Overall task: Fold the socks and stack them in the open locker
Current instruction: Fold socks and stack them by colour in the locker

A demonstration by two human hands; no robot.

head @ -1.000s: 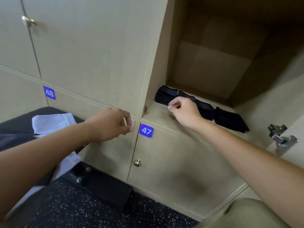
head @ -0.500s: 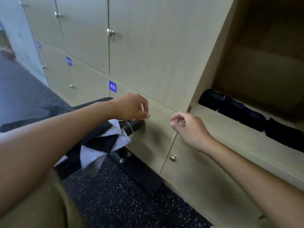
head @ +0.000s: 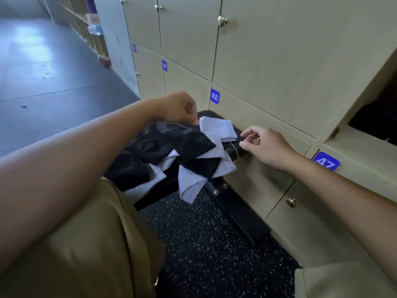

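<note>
Loosely heaped, soft black and white socks (head: 189, 155) cover a padded bench (head: 236, 150).

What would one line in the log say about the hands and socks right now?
left hand: pinching sock in pile | right hand: empty, reaching for pile | open locker: dark socks inside

A black sock (head: 171, 134) is pinched by the left hand (head: 180, 109) above the sock pile (head: 193, 160); the right hand (head: 266, 147) is held near it, fingers loosely curled.
</note>
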